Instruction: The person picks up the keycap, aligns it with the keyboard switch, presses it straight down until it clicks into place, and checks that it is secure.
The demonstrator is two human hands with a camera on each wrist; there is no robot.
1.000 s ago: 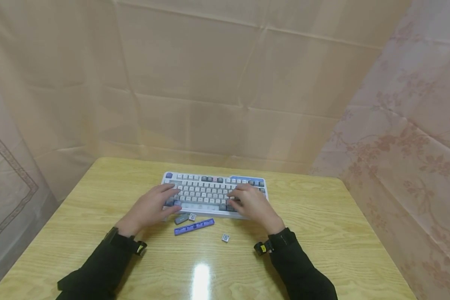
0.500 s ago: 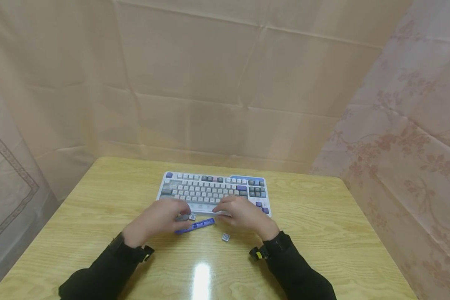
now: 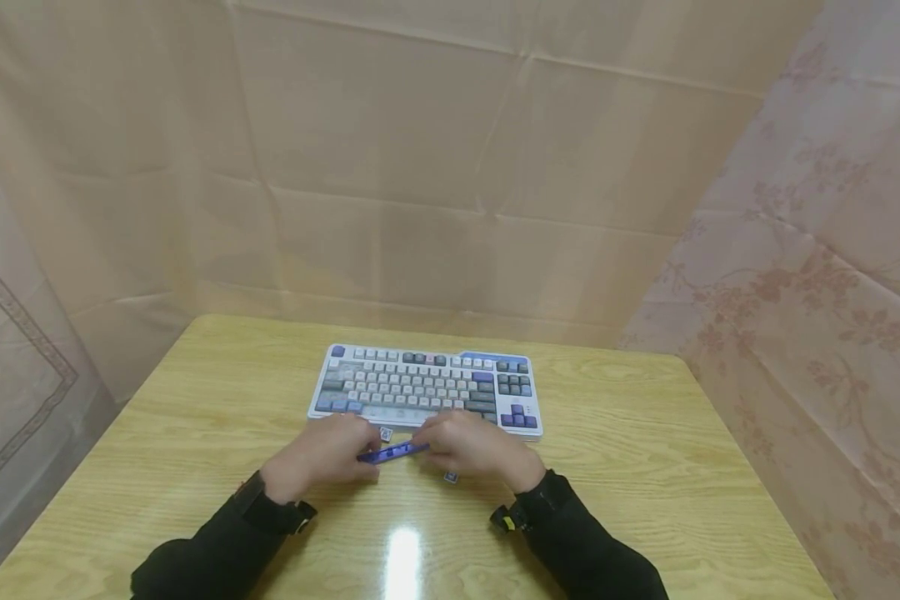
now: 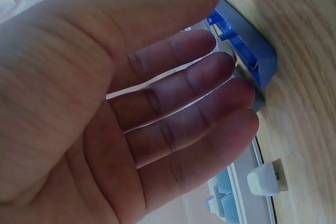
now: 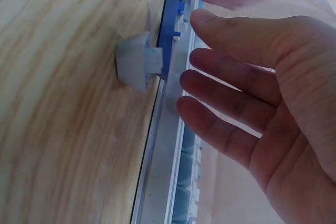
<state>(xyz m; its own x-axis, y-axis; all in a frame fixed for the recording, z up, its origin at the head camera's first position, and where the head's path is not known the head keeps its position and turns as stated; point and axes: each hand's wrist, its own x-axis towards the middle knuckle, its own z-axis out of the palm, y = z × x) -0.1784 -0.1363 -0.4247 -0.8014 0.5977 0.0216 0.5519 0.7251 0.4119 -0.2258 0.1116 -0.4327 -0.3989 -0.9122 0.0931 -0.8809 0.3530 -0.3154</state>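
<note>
My left hand [image 3: 322,454] is at the left end of a long blue spacebar keycap [image 3: 393,452], thumb and fingers spread around that end. In the left wrist view its fingers lie loosely side by side, just short of the spacebar [image 4: 251,48]. My right hand [image 3: 468,446] reaches the spacebar's other end; in the right wrist view its thumb and fingers are parted, with a gap to the spacebar [image 5: 168,30]. Just beyond lies a white and grey keyboard [image 3: 412,387], with a bare strip in its bottom row. A small keycap [image 3: 386,433] lies at its front edge.
Another small keycap [image 3: 451,477], partly under the right hand, lies on the wooden table [image 3: 607,433]; its pale side shows in the right wrist view. A white keycap [image 4: 264,179] and a grey keycap [image 4: 258,100] are by the keyboard's edge. Beige cloth [image 3: 420,167] hangs behind.
Both hands have come off the keyboard, moving toward me and inward to the two ends of the spacebar. The left hand now covers the grey keycap in the head view.
</note>
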